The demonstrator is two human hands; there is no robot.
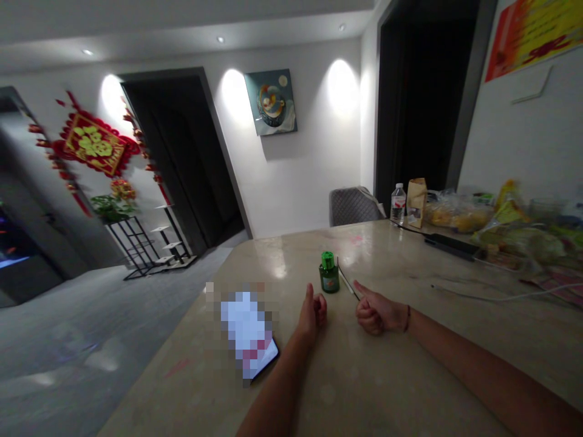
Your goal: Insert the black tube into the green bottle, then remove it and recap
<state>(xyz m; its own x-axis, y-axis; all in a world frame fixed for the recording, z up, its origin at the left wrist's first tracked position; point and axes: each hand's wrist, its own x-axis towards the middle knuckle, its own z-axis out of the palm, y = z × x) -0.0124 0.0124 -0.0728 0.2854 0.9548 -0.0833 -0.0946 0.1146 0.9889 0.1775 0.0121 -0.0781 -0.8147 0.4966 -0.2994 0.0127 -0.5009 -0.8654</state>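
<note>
A small green glass bottle (pixel 329 278) with a bright green cap stands upright on the table, just beyond my hands. My left hand (pixel 314 311) is closed in a fist with the thumb pointing up, close to the bottle's near left side and holding nothing visible. On the right, my right hand (pixel 376 311) makes a similar fist, thumb raised. A thin stick (pixel 346 282), part white and part dark, slants from beside the bottle toward my right hand; its near end is hidden at the fist. Left of my left forearm lies a phone (pixel 271 359) with a lit, blurred-out screen.
At the table's (pixel 355 388) far right are a water bottle (pixel 398 205), a paper bag (pixel 416 203), plastic bags of food (pixel 455 212), a black power strip (pixel 450 246) and a white cable (pixel 501 297). A grey chair (pixel 353 206) stands behind the far edge.
</note>
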